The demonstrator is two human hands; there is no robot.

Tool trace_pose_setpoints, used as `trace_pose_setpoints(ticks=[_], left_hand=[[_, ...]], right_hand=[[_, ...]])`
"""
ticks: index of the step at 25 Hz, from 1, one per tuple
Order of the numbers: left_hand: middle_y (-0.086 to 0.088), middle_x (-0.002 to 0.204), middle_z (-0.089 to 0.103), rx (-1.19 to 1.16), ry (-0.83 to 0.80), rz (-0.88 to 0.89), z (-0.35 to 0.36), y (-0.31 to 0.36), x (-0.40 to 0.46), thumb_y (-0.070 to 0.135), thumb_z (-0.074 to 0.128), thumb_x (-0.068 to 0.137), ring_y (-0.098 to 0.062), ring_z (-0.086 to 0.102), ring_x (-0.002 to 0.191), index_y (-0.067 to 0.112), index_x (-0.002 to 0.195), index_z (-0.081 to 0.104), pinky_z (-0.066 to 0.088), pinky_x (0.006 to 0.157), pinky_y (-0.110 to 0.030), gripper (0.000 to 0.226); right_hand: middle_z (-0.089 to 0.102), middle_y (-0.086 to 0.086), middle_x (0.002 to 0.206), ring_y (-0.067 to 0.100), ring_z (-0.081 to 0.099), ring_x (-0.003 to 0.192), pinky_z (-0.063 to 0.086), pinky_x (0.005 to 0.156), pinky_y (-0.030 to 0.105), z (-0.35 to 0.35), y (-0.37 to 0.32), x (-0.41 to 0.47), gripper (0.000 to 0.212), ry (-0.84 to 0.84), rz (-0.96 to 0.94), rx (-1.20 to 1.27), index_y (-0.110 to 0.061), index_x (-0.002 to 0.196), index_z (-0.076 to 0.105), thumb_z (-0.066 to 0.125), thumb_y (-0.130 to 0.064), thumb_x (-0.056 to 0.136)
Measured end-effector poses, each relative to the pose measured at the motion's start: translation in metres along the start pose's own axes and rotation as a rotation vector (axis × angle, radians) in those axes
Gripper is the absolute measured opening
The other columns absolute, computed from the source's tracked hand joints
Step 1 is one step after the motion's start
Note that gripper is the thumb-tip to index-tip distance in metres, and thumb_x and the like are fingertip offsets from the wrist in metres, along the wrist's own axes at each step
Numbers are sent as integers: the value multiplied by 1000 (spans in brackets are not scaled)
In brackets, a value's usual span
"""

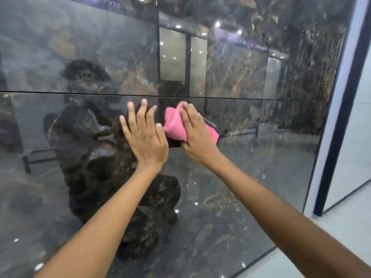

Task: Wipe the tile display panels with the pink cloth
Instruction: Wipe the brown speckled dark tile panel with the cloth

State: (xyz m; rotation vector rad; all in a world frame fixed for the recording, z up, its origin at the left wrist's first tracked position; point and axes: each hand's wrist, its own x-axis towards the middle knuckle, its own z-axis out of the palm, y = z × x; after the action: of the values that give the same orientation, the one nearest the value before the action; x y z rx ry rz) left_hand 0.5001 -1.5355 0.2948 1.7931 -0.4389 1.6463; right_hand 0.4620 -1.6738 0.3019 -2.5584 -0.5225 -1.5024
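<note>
A glossy dark marble tile panel [261,177] fills the view, with another panel [100,47] above it across a thin horizontal joint. My right hand [197,133] presses a folded pink cloth [174,125] flat against the lower panel just under the joint, fingers straight over the cloth. My left hand [144,133] lies flat on the same panel right beside the cloth, fingers spread and straight, its thumb close to the cloth's left edge.
The panels' right edge meets a white and dark vertical frame [345,109]. Beyond it is a pale wall and light floor [341,227] at the lower right. The tiles mirror a showroom, ceiling lights and the person.
</note>
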Motion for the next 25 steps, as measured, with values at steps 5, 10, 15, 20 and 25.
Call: trace_pose_setpoints(ticks=[5, 10, 15, 20, 25], left_hand=[[-1, 152, 41, -149, 106, -80, 49, 63, 5, 18, 33, 94, -30, 17, 148, 14, 136, 52, -10, 118, -40, 45], [-4, 157, 33, 1, 97, -113, 99, 104, -18, 24, 29, 100, -31, 17, 148, 13, 146, 43, -1, 120, -42, 49], [-9, 162, 18, 350, -39, 0, 115, 95, -51, 32, 27, 103, -35, 10, 149, 12, 155, 20, 4, 120, -49, 56], [-10, 162, 14, 435, -29, -43, 123, 104, -48, 28, 31, 101, -36, 8, 149, 10, 155, 17, 2, 120, -49, 58], [-12, 161, 18, 468, -23, -59, 124, 105, -50, 27, 29, 101, -36, 10, 148, 9, 154, 20, 5, 120, -49, 57]], right_hand=[[12, 17, 160, 29, 8, 149, 6, 122, 41, -24, 92, 8, 83, 249, 474, 124, 2, 151, 13, 47, -9, 76], [28, 18, 153, 30, 27, 141, 22, 114, 38, 17, 143, -110, 76, 103, -106, -119, 1, 144, 29, 47, -30, 77], [29, 26, 152, 37, 27, 140, 21, 114, 50, -53, 289, -82, 81, 421, 581, 119, 4, 147, 26, 52, -20, 74], [31, 27, 150, 37, 31, 139, 10, 120, 31, -40, 261, -57, 86, 268, 27, 56, 10, 144, 31, 62, -9, 66], [28, 13, 155, 24, 18, 146, 7, 122, 40, -22, 263, -113, 86, -135, -722, -119, -5, 147, 29, 60, -8, 66]])
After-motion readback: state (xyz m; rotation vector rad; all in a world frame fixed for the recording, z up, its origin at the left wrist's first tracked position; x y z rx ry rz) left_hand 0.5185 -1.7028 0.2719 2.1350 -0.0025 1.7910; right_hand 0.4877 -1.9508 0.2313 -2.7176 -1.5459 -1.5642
